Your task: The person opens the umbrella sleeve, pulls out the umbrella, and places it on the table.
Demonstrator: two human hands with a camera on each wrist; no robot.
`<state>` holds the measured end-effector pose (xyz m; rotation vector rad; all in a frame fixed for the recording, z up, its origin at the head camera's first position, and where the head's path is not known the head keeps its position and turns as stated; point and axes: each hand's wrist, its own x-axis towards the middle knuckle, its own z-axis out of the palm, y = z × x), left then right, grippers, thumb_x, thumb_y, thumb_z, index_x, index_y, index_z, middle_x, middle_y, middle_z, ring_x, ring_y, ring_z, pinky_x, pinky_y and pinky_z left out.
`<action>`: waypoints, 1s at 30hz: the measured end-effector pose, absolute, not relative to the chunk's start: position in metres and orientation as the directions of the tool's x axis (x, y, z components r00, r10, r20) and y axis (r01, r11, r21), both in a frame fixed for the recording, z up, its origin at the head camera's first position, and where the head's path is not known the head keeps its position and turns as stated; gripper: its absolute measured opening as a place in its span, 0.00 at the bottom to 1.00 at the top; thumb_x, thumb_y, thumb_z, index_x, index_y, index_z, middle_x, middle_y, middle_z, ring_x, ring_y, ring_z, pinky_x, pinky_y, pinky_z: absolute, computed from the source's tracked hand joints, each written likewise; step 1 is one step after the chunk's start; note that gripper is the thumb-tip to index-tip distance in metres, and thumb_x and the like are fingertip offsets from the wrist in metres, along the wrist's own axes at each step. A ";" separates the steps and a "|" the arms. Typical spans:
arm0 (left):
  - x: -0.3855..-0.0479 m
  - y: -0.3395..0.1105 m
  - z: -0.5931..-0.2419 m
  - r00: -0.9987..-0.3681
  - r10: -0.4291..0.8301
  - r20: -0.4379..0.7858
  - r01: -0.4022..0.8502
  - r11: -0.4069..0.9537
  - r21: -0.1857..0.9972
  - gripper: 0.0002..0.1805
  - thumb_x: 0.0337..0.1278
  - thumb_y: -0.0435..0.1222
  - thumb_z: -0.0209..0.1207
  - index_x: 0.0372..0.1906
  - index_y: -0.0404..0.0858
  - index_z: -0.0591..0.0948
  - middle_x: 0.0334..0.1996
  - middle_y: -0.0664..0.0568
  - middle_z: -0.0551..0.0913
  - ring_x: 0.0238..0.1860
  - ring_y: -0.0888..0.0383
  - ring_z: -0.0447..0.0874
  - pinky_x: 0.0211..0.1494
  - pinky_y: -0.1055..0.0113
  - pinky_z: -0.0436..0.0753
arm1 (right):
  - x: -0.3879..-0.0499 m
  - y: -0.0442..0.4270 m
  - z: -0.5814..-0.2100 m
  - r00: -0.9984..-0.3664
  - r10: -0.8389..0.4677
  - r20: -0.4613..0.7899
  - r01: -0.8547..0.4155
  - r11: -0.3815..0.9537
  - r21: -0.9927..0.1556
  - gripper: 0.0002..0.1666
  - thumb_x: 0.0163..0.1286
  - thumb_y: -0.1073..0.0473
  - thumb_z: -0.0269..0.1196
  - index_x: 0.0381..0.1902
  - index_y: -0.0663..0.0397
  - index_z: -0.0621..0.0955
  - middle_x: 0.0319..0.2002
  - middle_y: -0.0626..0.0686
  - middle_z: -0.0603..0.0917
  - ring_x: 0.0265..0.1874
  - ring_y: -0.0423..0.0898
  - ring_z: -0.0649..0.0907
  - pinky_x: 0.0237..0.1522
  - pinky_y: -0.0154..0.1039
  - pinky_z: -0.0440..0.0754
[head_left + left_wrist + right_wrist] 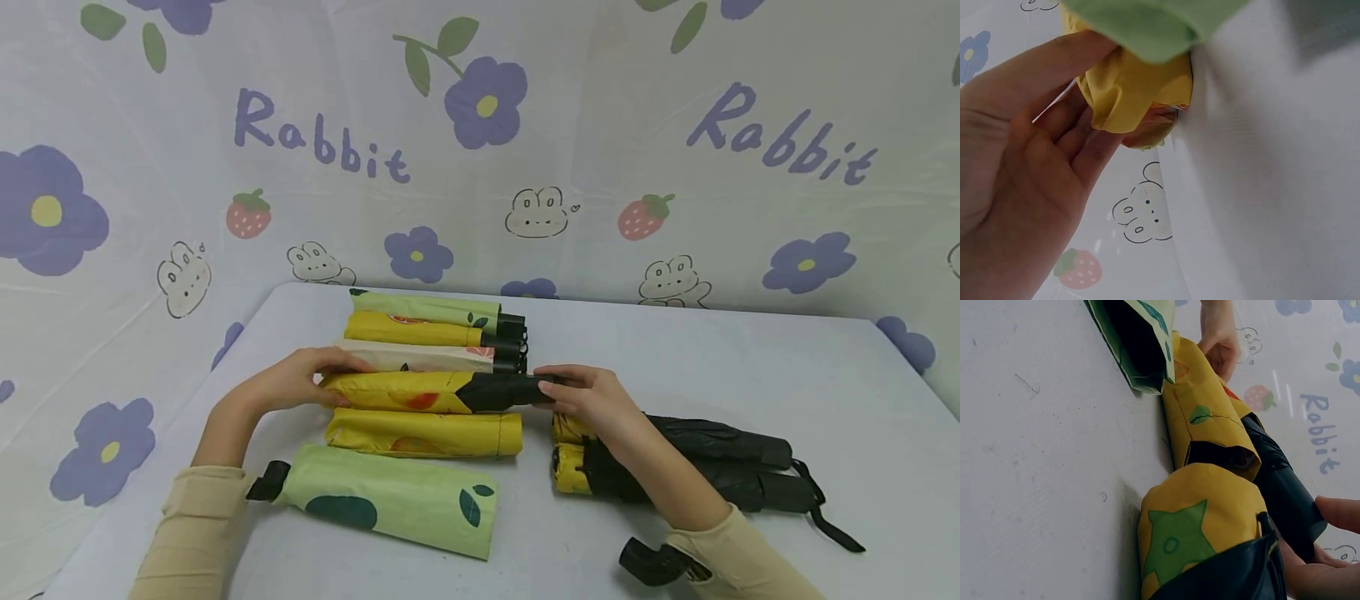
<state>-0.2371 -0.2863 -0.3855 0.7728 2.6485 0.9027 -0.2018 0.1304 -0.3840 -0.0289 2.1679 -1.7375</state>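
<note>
A folded umbrella with a black handle end [502, 392] lies partly inside a yellow fruit-print sleeve [397, 390]. My left hand [315, 379] grips the sleeve's left end between thumb and fingers; the left wrist view shows the bunched yellow cloth [1129, 94] there. At the other end, my right hand [588, 396] pinches the black handle, thumb on one side and fingers on the other in the right wrist view. Just in front lies another yellow sleeve [427, 433], its dark open mouth facing right. Nearest the front is a light green sleeve [397, 496] with a black piece at its left end.
Behind the held umbrella, a cream [420, 357], a yellow [412, 329] and a green sleeved umbrella [427, 307] lie in a row, black handles rightward. Two black folded umbrellas [720, 442] with yellow ends lie under my right forearm. A curved black handle [648, 562] sits by the right sleeve.
</note>
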 end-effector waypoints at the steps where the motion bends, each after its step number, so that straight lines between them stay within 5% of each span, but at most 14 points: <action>1: -0.237 -0.287 -0.386 -0.833 0.550 -0.055 0.404 0.673 0.620 0.28 0.53 0.33 0.68 0.62 0.42 0.78 0.60 0.47 0.79 0.61 0.48 0.76 0.62 0.53 0.76 | -0.201 0.132 -0.384 -0.935 -0.238 -0.264 0.206 0.241 -0.948 0.26 0.71 0.53 0.60 0.64 0.56 0.75 0.67 0.62 0.72 0.55 0.49 0.84 0.66 0.48 0.74; 10: -0.239 -0.291 -0.389 -0.838 0.544 -0.039 0.410 0.675 0.613 0.24 0.54 0.33 0.68 0.59 0.45 0.80 0.55 0.50 0.82 0.57 0.51 0.79 0.61 0.63 0.78 | -0.198 0.141 -0.382 -0.932 -0.250 -0.264 0.219 0.196 -0.956 0.28 0.72 0.53 0.59 0.66 0.59 0.73 0.69 0.63 0.68 0.56 0.49 0.84 0.68 0.47 0.73; 16: -0.240 -0.290 -0.389 -0.847 0.529 -0.043 0.396 0.683 0.614 0.22 0.54 0.31 0.67 0.56 0.43 0.82 0.53 0.50 0.84 0.56 0.51 0.80 0.61 0.57 0.78 | -0.196 0.148 -0.380 -0.932 -0.264 -0.249 0.202 0.194 -0.960 0.30 0.73 0.52 0.58 0.68 0.59 0.70 0.70 0.62 0.67 0.60 0.52 0.81 0.73 0.54 0.64; 30: -0.238 -0.291 -0.388 -0.851 0.523 -0.040 0.398 0.693 0.602 0.20 0.55 0.31 0.66 0.54 0.38 0.83 0.52 0.44 0.84 0.56 0.45 0.81 0.60 0.50 0.79 | -0.194 0.162 -0.376 -0.934 -0.256 -0.249 0.214 0.159 -0.964 0.34 0.72 0.50 0.59 0.70 0.60 0.67 0.72 0.61 0.63 0.64 0.52 0.76 0.73 0.48 0.64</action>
